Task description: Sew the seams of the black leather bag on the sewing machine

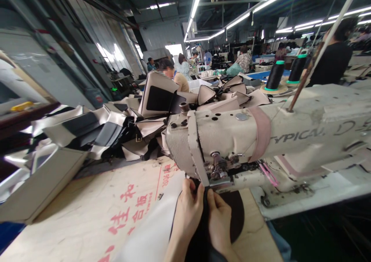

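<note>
Pinching the dark piece (pixel 237 215) in left hand (pixel 187 211) and right hand (pixel 218 220), I'm pointing it lengthwise under the sewing machine (pixel 232 132) lettered "TYPICAL".

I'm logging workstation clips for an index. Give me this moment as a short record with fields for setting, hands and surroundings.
setting: workshop, people at tables under strip lights
left hand: grips the dark piece
right hand: grips the same dark piece, just below the sewing machine head
table: plywood with red print; white sheet beside the left forearm
behind: pile of beige-and-black pieces; two black thread spools
</note>
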Motion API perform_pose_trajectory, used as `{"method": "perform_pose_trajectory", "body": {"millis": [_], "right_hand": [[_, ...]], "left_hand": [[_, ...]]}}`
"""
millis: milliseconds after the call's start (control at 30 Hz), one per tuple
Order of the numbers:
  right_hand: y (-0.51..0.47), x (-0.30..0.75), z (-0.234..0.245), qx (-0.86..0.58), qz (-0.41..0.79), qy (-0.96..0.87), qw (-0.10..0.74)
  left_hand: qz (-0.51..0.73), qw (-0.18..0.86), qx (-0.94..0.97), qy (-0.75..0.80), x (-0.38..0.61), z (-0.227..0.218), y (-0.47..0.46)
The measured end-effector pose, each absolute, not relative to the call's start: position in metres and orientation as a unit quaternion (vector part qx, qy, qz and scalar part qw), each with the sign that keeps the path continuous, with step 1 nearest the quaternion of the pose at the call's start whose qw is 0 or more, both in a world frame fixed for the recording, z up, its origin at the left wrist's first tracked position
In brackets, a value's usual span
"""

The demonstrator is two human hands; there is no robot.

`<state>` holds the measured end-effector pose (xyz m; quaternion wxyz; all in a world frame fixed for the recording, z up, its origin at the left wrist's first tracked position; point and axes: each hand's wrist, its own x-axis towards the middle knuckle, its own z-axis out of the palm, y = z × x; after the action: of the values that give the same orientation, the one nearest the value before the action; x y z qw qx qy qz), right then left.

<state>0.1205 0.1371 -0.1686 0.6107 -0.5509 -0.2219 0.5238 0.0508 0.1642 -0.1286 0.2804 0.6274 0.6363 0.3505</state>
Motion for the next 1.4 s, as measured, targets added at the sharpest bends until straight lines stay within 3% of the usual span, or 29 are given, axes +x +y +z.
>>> {"method": "perform_pose_trajectory", "body": {"millis": [433,1200,1400], "right_hand": [[0.14,0.123,-0.17,-0.522,0.543,-0.189,0.63],[0.139,0.129,-0.148,-0.594,0.503,-0.212,0.591],[0.137,0.135,-0.141,-0.608,0.45,-0.363,0.545]], "left_hand": [[0.314,0.243,0.613,0.683,0.053,-0.12,0.167],[0.302,0.253,0.615,0.683,0.051,-0.115,0.174],[0.319,0.258,0.616,0.673,0.05,-0.116,0.178]]}}
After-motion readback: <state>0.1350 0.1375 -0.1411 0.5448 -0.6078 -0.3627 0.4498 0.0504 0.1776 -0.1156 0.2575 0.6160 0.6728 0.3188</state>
